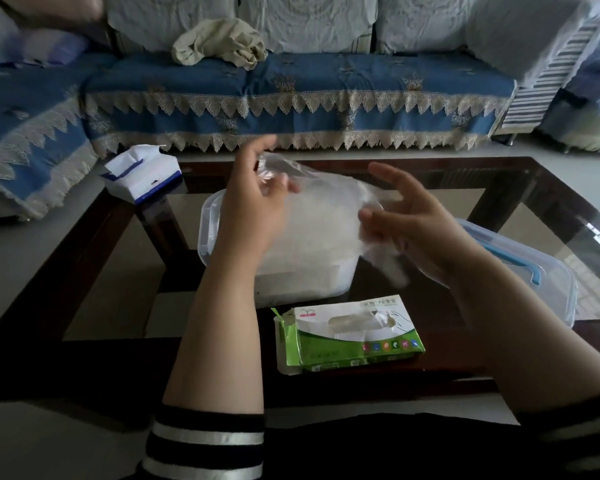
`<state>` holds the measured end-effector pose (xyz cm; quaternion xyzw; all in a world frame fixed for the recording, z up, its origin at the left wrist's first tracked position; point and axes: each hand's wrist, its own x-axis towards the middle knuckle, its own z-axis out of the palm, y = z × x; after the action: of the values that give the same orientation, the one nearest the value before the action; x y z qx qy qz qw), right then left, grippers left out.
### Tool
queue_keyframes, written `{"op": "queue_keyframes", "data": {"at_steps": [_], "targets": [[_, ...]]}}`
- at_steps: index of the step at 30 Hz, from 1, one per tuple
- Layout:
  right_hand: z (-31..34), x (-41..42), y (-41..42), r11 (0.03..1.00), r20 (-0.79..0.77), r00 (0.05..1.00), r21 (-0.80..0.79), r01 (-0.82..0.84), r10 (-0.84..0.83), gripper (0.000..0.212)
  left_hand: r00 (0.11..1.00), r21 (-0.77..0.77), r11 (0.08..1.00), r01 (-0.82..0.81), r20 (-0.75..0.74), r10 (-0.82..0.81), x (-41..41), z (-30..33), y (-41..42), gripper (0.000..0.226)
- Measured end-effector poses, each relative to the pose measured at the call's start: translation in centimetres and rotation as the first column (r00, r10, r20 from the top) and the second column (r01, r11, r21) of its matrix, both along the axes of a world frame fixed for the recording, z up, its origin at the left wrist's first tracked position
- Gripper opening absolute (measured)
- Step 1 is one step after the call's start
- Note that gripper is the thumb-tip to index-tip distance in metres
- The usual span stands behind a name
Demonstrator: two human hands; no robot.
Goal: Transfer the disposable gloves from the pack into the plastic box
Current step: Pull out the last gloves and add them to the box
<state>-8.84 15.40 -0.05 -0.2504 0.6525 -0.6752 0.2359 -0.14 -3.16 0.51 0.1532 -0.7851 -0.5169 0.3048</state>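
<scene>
A clear disposable glove (326,188) is stretched in the air between my hands, above the open plastic box (208,216). My left hand (253,199) pinches one end of the glove between thumb and fingers. My right hand (405,220) grips the other end, its upper fingers spread. The box holds a pale heap of gloves. The green and white glove pack (347,337) lies on the table in front of the box, its end flap torn open.
The box's clear lid with a blue handle (533,271) lies at the right. A blue and white tissue pack (142,174) sits at the table's far left corner. The glass coffee table (84,271) has a dark frame. A blue-covered sofa stands behind.
</scene>
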Motion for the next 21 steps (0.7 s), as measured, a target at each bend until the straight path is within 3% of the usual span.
{"op": "queue_keyframes", "data": {"at_steps": [4,8,12,15,17,21], "targets": [[0.6,-3.1,-3.9,0.972,-0.241,0.966,0.189,0.136,-0.088,0.073,0.96,-0.17,0.956,-0.24,0.108,0.26,-0.6,-2.0,-2.0,0.049],[-0.8,-4.3,-8.2,0.82,-0.459,0.885,0.532,0.209,0.072,0.069,0.874,-0.395,0.855,-0.336,0.208,0.439,-1.2,-3.2,-2.7,0.049],[-2.1,-4.1,-10.6,0.687,-0.593,0.778,0.655,0.315,0.208,0.061,0.828,-0.558,0.749,-0.356,0.183,0.53,-1.2,-2.8,-3.1,0.042],[-2.8,-3.7,-11.4,0.616,-0.662,0.686,0.684,0.39,0.301,0.063,0.9,-0.496,0.824,-0.273,0.171,0.401,-1.2,-2.3,-2.6,0.027],[-3.1,-3.5,-11.4,0.595,-0.684,0.649,0.686,0.418,0.333,0.067,0.935,-0.44,0.888,-0.131,0.243,0.258,-1.3,-2.2,-2.0,0.018],[-2.1,-3.4,-9.5,0.642,-0.7,0.644,0.653,0.401,0.309,0.078,0.857,-0.447,0.887,0.118,0.498,0.137,-1.1,-2.4,-1.5,0.032]]}}
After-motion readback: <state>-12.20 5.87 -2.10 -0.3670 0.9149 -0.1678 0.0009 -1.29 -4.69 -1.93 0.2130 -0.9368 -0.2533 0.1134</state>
